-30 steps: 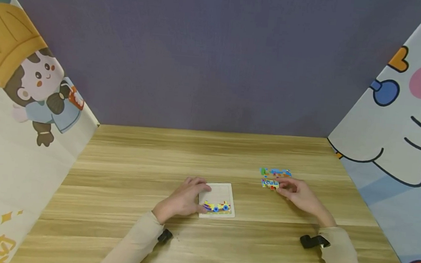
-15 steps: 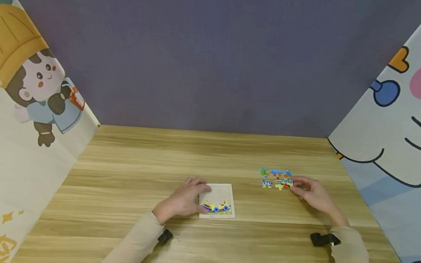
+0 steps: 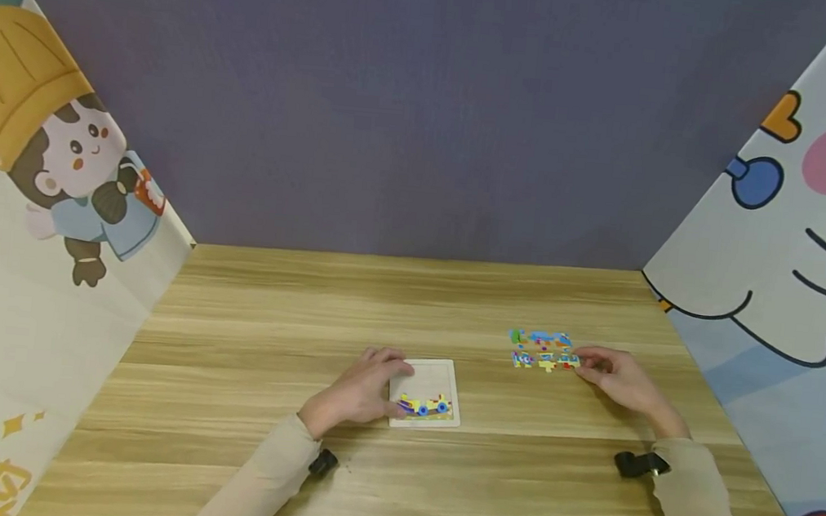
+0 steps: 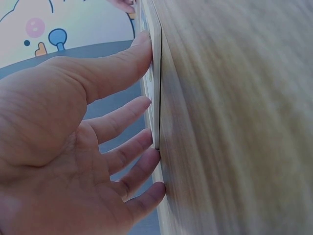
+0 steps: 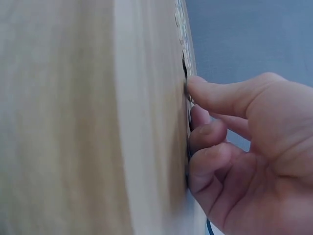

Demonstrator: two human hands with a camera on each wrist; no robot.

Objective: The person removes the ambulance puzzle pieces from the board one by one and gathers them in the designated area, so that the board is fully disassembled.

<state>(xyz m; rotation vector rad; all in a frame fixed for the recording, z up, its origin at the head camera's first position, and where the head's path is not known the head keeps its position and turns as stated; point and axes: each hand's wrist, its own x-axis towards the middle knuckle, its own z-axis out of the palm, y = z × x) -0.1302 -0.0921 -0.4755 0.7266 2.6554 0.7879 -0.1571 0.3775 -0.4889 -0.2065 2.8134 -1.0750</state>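
Observation:
A square wooden puzzle board (image 3: 430,378) lies in the middle of the table, with a yellow and blue vehicle picture along its near part. My left hand (image 3: 360,389) rests at its left side. In the left wrist view, the thumb (image 4: 124,63) touches the board's face while the other fingers stay nearly straight by its edge and the tabletop. To the right, my right hand (image 3: 623,383) pinches the right end of a colourful puzzle piece (image 3: 568,360) between thumb and fingertips, down at table level. In the right wrist view, its remaining fingers (image 5: 210,159) are curled.
Several more puzzle pieces (image 3: 540,337) lie in a row just behind, and others (image 3: 522,358) sit left of the pinched one. The wood-grain table (image 3: 306,298) ends at a dark back wall (image 3: 426,112). Printed side panels (image 3: 788,266) flank it.
My right hand has moved to the right with the puzzle piece and lowered it to the right end of the near row. The left hand and board have stayed in place.

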